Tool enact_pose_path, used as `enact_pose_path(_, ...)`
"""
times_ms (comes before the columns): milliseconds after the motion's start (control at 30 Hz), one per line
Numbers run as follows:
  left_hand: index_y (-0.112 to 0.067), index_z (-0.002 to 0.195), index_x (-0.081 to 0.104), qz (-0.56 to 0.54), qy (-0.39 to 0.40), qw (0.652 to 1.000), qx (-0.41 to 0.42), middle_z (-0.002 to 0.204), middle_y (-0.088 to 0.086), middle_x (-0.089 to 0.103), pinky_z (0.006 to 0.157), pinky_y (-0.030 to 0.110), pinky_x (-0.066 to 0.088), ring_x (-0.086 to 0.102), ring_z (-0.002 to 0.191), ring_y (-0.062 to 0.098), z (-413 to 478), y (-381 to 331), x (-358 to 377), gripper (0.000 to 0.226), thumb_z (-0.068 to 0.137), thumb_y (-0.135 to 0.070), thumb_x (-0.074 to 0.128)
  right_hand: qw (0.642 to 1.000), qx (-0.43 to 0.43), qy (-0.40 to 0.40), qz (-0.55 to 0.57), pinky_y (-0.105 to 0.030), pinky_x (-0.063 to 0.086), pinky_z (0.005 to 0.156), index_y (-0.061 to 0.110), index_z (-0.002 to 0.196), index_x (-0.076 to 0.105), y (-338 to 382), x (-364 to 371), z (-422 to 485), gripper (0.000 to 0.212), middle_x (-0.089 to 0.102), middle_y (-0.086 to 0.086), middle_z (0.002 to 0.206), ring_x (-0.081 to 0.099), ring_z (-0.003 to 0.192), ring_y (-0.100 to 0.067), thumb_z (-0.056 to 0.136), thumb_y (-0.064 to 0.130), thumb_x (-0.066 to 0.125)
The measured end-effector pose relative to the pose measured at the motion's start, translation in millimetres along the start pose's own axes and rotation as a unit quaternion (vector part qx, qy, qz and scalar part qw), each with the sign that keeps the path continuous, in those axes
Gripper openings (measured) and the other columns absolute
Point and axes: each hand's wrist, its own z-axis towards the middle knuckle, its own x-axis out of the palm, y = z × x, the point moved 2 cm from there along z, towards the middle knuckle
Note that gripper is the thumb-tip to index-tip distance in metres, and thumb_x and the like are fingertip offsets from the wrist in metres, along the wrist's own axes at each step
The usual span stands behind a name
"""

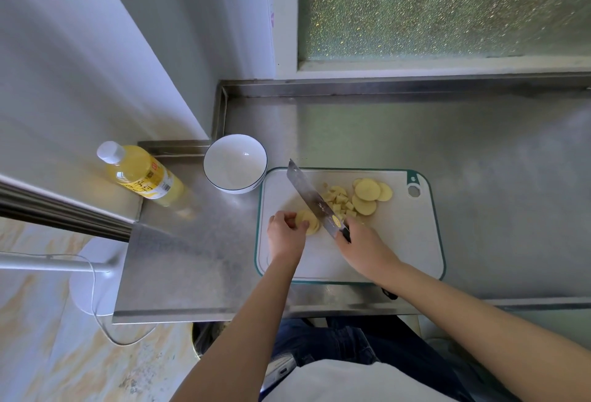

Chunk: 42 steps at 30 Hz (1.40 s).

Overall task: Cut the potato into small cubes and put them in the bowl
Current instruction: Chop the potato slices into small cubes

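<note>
Left hand (284, 235) pinches potato slices (308, 222) near the left edge of the board (399, 242); right hand (364, 248) grips knife (311, 198).

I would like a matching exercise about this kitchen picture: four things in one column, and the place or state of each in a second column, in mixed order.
Things
1. bowl
2. knife
3. bottle
4. stack of potato slices

Place or state
A. gripped by the right hand
B. held by the left hand on the cutting board
C. white and empty, by the board's far left corner
D. has yellow liquid inside

Pairs: 1-C, 2-A, 3-D, 4-B
</note>
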Motion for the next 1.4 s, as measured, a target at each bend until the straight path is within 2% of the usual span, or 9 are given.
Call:
enact_pose_path(100,-0.008,0.104,0.059,-0.014,0.001,1.000,-0.018,0.105,0.008,0.061,0.073,0.023,0.039,0.052,0.082,0.016,2,0,0,0.026,0.081,-0.015,0.069,1.000,0.005,0.016,-0.014,-0.025,0.028,0.049,0.016,0.078,0.036,1,0,-2,0.018,0.042,0.002,0.063,0.041,0.059,-0.017,0.096,0.019,0.040)
enact_pose_path(300,-0.007,0.102,0.062,-0.022,-0.008,0.999,-0.033,0.100,0.007,0.064,0.073,0.023,0.040,0.054,0.083,0.017,1,-2,-1,0.026,0.079,-0.014,0.071,0.999,0.009,0.028,-0.019,-0.024,0.027,0.047,0.011,0.087,0.039,1,0,-5,0.012,0.041,0.002,0.063,0.039,0.055,-0.010,0.096,0.019,0.039)
enact_pose_path(467,-0.009,0.102,0.064,-0.027,-0.008,0.998,-0.051,0.099,0.006,0.066,0.073,0.024,0.041,0.056,0.084,0.017,2,-4,-2,0.027,0.077,-0.013,0.073,0.999,0.009,0.025,-0.041,-0.031,0.029,0.051,0.009,0.089,0.041,-2,3,-4,0.011,0.042,0.001,0.062,0.045,0.062,-0.023,0.095,0.017,0.038)
enact_pose_path(633,-0.008,0.103,0.064,-0.029,-0.010,0.998,-0.060,0.098,0.005,0.065,0.072,0.024,0.042,0.055,0.084,0.017,1,-5,-1,0.028,0.077,-0.013,0.072,0.998,0.017,0.040,-0.040,-0.030,0.030,0.051,0.009,0.091,0.042,-2,5,-3,0.011,0.042,0.000,0.064,0.048,0.066,-0.024,0.096,0.018,0.037)
enact_pose_path(933,-0.009,0.100,0.067,-0.011,0.004,0.998,-0.061,0.095,0.005,0.068,0.067,0.020,0.041,0.056,0.082,0.016,2,-6,-7,0.023,0.080,0.000,0.060,0.996,0.032,0.073,-0.034,-0.021,0.023,0.047,0.009,0.092,0.038,11,7,-2,0.009,0.037,0.003,0.067,0.037,0.056,-0.007,0.097,0.015,0.036)
enact_pose_path(1033,-0.008,0.098,0.070,-0.013,0.003,0.998,-0.059,0.087,0.004,0.067,0.070,0.018,0.041,0.056,0.078,0.013,3,-6,-10,0.020,0.080,-0.001,0.065,0.997,0.024,0.060,-0.036,-0.021,0.019,0.047,0.011,0.091,0.034,12,13,-5,0.008,0.034,0.002,0.069,0.033,0.055,-0.006,0.098,0.015,0.035)
enact_pose_path(1133,-0.008,0.096,0.071,-0.029,-0.003,0.998,-0.059,0.085,0.002,0.069,0.071,0.017,0.043,0.058,0.076,0.012,3,-5,-12,0.019,0.077,-0.006,0.071,0.999,0.017,0.042,-0.010,-0.022,0.024,0.047,0.010,0.095,0.040,4,14,-7,0.008,0.038,0.002,0.065,0.037,0.055,-0.009,0.097,0.016,0.037)
enact_pose_path(1233,-0.008,0.091,0.070,-0.042,-0.003,0.997,-0.062,0.082,0.002,0.067,0.061,0.011,0.041,0.058,0.072,0.011,2,-4,-12,0.017,0.075,-0.008,0.074,0.999,0.023,0.031,0.002,-0.025,0.027,0.048,0.010,0.092,0.042,-4,7,-4,0.010,0.043,0.000,0.064,0.041,0.055,-0.014,0.096,0.017,0.037)
enact_pose_path(1400,-0.009,0.091,0.068,-0.038,-0.006,0.997,-0.063,0.080,-0.001,0.064,0.055,0.009,0.036,0.057,0.073,0.012,1,-5,-11,0.020,0.074,-0.015,0.076,0.999,0.035,0.020,-0.003,-0.032,0.035,0.056,0.001,0.099,0.050,-6,-6,3,0.020,0.054,-0.008,0.072,0.048,0.063,-0.022,0.095,0.017,0.038)
